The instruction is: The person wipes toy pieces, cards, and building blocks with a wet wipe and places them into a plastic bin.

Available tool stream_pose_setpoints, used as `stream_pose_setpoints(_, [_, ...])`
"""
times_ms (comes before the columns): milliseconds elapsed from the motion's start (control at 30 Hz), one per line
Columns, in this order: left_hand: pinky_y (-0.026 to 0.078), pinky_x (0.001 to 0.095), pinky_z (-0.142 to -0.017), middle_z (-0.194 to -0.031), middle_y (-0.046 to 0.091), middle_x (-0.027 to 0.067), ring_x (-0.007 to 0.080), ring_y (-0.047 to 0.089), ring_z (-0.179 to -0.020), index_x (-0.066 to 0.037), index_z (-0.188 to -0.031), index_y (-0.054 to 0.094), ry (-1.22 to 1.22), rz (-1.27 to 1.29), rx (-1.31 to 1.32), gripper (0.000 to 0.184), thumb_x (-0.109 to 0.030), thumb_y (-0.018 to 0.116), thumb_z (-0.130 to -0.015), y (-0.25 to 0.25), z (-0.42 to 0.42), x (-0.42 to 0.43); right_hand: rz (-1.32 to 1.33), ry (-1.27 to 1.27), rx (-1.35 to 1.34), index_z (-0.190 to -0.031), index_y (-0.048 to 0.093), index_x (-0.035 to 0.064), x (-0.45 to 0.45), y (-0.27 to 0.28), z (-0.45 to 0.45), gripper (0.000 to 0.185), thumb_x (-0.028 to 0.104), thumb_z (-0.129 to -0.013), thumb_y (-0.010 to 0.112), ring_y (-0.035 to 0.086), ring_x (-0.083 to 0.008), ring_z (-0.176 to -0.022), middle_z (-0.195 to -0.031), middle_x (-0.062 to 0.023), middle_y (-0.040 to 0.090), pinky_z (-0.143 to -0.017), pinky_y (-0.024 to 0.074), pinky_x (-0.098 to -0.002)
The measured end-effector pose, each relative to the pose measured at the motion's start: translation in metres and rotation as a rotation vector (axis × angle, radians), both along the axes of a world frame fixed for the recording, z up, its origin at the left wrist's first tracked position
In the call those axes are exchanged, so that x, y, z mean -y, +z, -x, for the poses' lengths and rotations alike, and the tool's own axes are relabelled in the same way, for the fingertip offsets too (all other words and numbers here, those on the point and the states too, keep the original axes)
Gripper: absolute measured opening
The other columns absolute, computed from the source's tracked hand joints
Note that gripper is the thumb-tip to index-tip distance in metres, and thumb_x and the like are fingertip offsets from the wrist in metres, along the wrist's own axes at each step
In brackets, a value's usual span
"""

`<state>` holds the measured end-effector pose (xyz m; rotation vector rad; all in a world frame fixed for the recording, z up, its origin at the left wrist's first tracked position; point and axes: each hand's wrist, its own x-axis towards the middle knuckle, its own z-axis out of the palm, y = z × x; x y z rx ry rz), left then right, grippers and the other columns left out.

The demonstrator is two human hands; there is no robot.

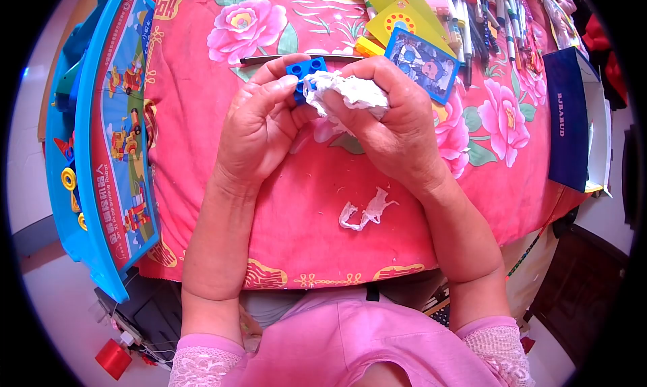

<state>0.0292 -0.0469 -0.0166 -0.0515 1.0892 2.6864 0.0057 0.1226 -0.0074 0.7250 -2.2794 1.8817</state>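
Note:
Between thumb and fingers, my left hand (259,117) grips a blue toy building block (306,67) with round studs on top. A crumpled white tissue (354,94) is bunched in my right hand (397,117), pressed against the block's right side. The tissue covers part of the block. Below my hands, a torn scrap of tissue (369,210) lies on the red flowered cloth (310,232).
A blue toy-block box (84,151) with loose parts stands at the left. Several pens (505,23), yellow cards (408,19) and a blue-framed picture (423,65) lie at the back right. A dark blue box (567,121) sits at the right edge.

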Motion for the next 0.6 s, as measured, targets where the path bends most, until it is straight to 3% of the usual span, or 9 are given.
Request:
stream_pose_setpoints(367, [0.047, 0.0357, -0.088, -0.113, 0.054, 0.0132, 0.0208, 0.056, -0.102, 0.000, -0.120, 0.041, 0.004, 0.019, 0.001, 0.035, -0.014, 0.043, -0.089, -0.0015, 0.0003, 0.0002, -0.013, -0.003, -0.035, -0.087, 0.055, 0.0018, 0.0000, -0.0003, 0.0003, 0.019, 0.004, -0.072, 0.066, 0.058, -0.0239, -0.067, -0.076, -0.0105, 0.056, -0.060, 0.0458, -0.0308])
stream_pose_setpoints(467, [0.047, 0.0359, -0.087, -0.113, 0.055, 0.0130, 0.0209, 0.056, -0.102, 0.000, -0.121, 0.040, 0.009, 0.014, 0.006, 0.035, -0.014, 0.043, -0.089, -0.0025, 0.0003, 0.0004, -0.052, 0.004, -0.057, -0.091, 0.057, 0.0026, -0.0020, -0.0025, 0.0012, 0.019, 0.008, -0.077, 0.069, 0.056, -0.0068, -0.071, -0.078, -0.0025, 0.060, -0.061, 0.0455, -0.0211])
stream_pose_setpoints(567, [0.047, 0.0361, -0.087, -0.112, 0.055, 0.0129, 0.0210, 0.056, -0.101, 0.001, -0.121, 0.040, 0.009, 0.006, 0.004, 0.035, -0.014, 0.043, -0.089, -0.0024, 0.0003, 0.0006, -0.061, -0.002, -0.072, -0.091, 0.057, 0.0027, -0.0024, -0.0021, 0.0011, 0.019, 0.008, -0.077, 0.069, 0.056, -0.0069, -0.071, -0.078, -0.0025, 0.060, -0.061, 0.0455, -0.0211])
stream_pose_setpoints(600, [0.047, 0.0361, -0.087, -0.112, 0.055, 0.0128, 0.0209, 0.056, -0.102, 0.001, -0.121, 0.040, 0.007, 0.001, 0.003, 0.035, -0.014, 0.043, -0.089, -0.0026, 0.0004, 0.0007, -0.042, -0.006, -0.066, -0.089, 0.057, 0.0025, -0.0016, -0.0020, 0.0008, 0.018, 0.007, -0.076, 0.068, 0.057, -0.0130, -0.070, -0.077, -0.0054, 0.059, -0.060, 0.0455, -0.0245])
